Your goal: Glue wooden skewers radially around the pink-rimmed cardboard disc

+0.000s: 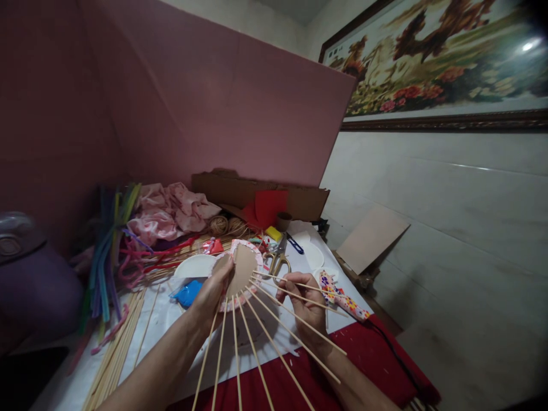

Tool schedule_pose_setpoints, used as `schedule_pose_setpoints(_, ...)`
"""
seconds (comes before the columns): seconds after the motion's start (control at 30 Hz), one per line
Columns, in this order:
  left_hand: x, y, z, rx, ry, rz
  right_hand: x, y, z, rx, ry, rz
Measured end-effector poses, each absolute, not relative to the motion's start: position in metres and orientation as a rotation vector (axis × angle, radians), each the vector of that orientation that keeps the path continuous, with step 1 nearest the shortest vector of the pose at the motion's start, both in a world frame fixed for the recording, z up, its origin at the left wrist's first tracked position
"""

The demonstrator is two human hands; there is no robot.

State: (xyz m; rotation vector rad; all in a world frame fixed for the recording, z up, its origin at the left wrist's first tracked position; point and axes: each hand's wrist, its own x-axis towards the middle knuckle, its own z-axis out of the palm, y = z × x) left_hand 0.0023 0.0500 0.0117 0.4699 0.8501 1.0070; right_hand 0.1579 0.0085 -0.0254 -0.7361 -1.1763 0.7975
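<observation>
My left hand (pixel 216 288) grips a round cardboard disc (pixel 245 268) by its left side, thumb on the face. A gathered pink-and-white fabric trim runs around the disc's rim. Several thin wooden sticks (pixel 260 337) fan out from the disc's lower and right edge, towards me. On the right, my right hand (pixel 306 311) is closed with its fingers around a wooden stick (pixel 295 294) close to the disc. Which of the two uppermost sticks it pinches is partly hidden by the fingers. Gold-handled scissors (pixel 280 264) lie just behind that hand.
Beside my right hand lies a flower-patterned glue gun (pixel 346 302) with a black cord. A blue packet (pixel 188 293), white paper discs (pixel 314 256), a blue cutter (pixel 295 244) and twine (pixel 218 225) lie around. Loose sticks (pixel 115 348) and pipe cleaners (pixel 100 262) are at left.
</observation>
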Motion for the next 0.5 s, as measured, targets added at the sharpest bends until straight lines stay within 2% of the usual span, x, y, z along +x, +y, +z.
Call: schedule_pose_setpoints(0.5, 0.0053, 0.0431, 0.0157, 0.663, 0.832, 1.021, 0.1589, 0.0146, -0.0300, -0.702, -1.136, 0.832)
